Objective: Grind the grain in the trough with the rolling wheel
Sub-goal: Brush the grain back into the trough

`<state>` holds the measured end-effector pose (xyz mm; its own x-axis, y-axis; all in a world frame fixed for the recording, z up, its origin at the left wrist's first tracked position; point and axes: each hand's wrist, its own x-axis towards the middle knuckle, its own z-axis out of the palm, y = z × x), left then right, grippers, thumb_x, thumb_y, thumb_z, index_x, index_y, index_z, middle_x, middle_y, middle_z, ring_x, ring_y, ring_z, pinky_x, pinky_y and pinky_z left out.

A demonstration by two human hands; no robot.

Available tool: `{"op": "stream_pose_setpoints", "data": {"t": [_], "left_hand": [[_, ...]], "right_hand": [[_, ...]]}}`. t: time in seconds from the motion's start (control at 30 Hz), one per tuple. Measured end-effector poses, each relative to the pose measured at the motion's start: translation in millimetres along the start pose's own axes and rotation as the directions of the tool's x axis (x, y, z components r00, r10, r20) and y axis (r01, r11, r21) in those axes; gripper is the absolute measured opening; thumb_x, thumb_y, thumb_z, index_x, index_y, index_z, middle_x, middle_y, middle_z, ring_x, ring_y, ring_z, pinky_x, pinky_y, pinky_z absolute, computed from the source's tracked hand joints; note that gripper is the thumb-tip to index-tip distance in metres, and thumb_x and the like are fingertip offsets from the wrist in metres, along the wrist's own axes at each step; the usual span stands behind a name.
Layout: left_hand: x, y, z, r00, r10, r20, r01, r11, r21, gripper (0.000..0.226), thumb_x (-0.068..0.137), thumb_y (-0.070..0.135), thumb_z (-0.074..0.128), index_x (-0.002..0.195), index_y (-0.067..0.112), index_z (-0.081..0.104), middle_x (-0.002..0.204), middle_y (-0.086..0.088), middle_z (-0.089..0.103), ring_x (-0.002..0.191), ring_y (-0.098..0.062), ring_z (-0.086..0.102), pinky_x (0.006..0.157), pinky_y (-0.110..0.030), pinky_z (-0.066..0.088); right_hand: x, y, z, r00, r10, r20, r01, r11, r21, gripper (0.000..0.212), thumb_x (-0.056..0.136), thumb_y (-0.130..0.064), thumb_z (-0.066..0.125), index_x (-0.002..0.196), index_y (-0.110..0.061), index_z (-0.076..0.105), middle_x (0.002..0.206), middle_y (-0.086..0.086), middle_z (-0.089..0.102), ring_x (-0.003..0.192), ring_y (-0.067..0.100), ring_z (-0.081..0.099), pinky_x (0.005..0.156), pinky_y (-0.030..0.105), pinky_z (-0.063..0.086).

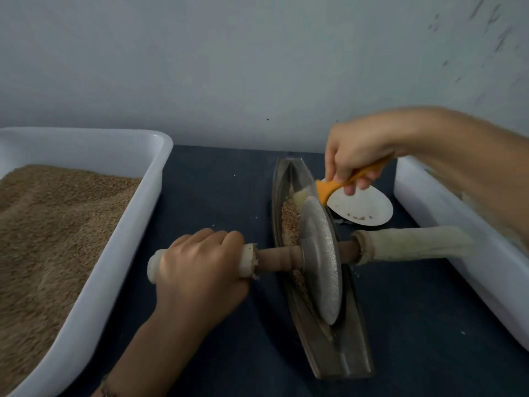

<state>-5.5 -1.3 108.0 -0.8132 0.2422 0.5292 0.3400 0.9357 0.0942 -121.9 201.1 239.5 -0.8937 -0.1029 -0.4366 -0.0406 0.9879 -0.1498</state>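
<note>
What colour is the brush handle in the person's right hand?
Orange. The brush handle, gripped by the right hand, shows best in the head view, the only one.

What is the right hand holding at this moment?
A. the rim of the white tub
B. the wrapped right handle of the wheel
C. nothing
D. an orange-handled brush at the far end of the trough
D: the right hand grips the orange-handled brush, bristles at the far end of the trough; the wheel's wrapped right handle lies free, while the left hand holds the left handle.
</note>
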Motion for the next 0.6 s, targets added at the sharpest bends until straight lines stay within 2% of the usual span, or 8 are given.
{"op": "stream_pose_setpoints", "data": {"t": [0.1, 0.2, 0.33, 0.37, 0.47, 0.53, 0.6], "left_hand": [[-0.2, -0.8, 0.8, 1.0, 0.004, -0.002, -0.004, 1.0, -0.003, 0.028, 0.045, 0.013, 0.074, 0.049, 0.019, 0.046, 0.045, 0.007, 0.043, 0.042, -0.014, 0.043, 0.056, -0.011, 0.002], [-0.4, -1.7, 1.3, 1.0, 0.007, 0.001, -0.007, 1.0, -0.01, 0.029, 0.046, 0.015, 0.074, 0.05, 0.019, 0.046, 0.046, 0.007, 0.043, 0.042, -0.013, 0.043, 0.056, -0.011, 0.003], [-1.2, -1.9, 2.5, 1.0, 0.001, 0.002, -0.001, 1.0, -0.011, 0.031, 0.045, 0.016, 0.076, 0.051, 0.02, 0.046, 0.046, 0.008, 0.043, 0.043, -0.013, 0.043, 0.056, -0.011, 0.003], [-1.0, -2.0, 2.5, 1.0, -0.001, 0.001, 0.001, 1.0, -0.012, 0.031, 0.045, 0.016, 0.076, 0.051, 0.02, 0.045, 0.046, 0.008, 0.043, 0.043, -0.013, 0.043, 0.056, -0.011, 0.003], [-0.2, -1.3, 1.2, 1.0, 0.0, -0.003, 0.0, 1.0, -0.001, 0.028, 0.046, 0.018, 0.073, 0.05, 0.02, 0.045, 0.046, 0.008, 0.043, 0.042, -0.014, 0.043, 0.056, -0.011, 0.002], [0.4, -0.4, 0.0, 1.0, 0.003, -0.002, -0.003, 1.0, 0.002, 0.027, 0.045, 0.018, 0.072, 0.05, 0.02, 0.046, 0.046, 0.008, 0.044, 0.042, -0.014, 0.044, 0.056, -0.011, 0.001], [0.0, -0.4, -0.3, 1.0, 0.003, 0.004, -0.003, 1.0, -0.004, 0.025, 0.045, 0.019, 0.071, 0.05, 0.02, 0.047, 0.046, 0.008, 0.044, 0.042, -0.014, 0.044, 0.056, -0.011, 0.002]], "right_hand": [[0.0, 2.6, -23.9, 0.997, 0.017, -0.08, -0.012, 0.998, 0.065, 0.012, 0.092, -0.001, 0.051, 0.095, -0.005, 0.062, 0.074, 0.016, 0.07, 0.043, 0.013, 0.058, 0.033, 0.017, 0.039], [9.7, -5.0, -19.4, 0.991, 0.065, -0.119, -0.052, 0.993, 0.109, 0.017, 0.094, -0.001, 0.047, 0.106, 0.0, 0.059, 0.077, 0.017, 0.067, 0.048, 0.015, 0.059, 0.035, 0.017, 0.043], [26.1, -14.9, 5.2, 0.988, 0.104, -0.112, -0.097, 0.993, 0.062, 0.026, 0.094, 0.002, 0.044, 0.117, 0.007, 0.054, 0.097, 0.023, 0.067, 0.062, 0.022, 0.058, 0.054, 0.023, 0.048], [27.7, -16.6, 11.6, 0.989, 0.103, -0.102, -0.1, 0.994, 0.036, 0.025, 0.093, 0.003, 0.044, 0.115, 0.007, 0.056, 0.095, 0.022, 0.067, 0.06, 0.022, 0.057, 0.054, 0.023, 0.047], [21.6, -17.8, 21.6, 0.996, 0.091, -0.007, -0.091, 0.996, 0.001, 0.023, 0.091, 0.003, 0.048, 0.112, 0.007, 0.057, 0.073, 0.019, 0.062, 0.052, 0.019, 0.054, 0.046, 0.023, 0.045], [13.1, -14.7, 13.3, 0.994, 0.102, 0.041, -0.102, 0.995, 0.018, 0.021, 0.093, 0.0, 0.048, 0.111, 0.006, 0.057, 0.069, 0.019, 0.062, 0.044, 0.016, 0.055, 0.038, 0.02, 0.045], [11.2, -10.3, -4.7, 0.995, 0.099, -0.008, -0.098, 0.991, 0.09, 0.022, 0.093, 0.0, 0.047, 0.112, 0.006, 0.057, 0.071, 0.02, 0.064, 0.038, 0.013, 0.056, 0.037, 0.019, 0.047]]}}
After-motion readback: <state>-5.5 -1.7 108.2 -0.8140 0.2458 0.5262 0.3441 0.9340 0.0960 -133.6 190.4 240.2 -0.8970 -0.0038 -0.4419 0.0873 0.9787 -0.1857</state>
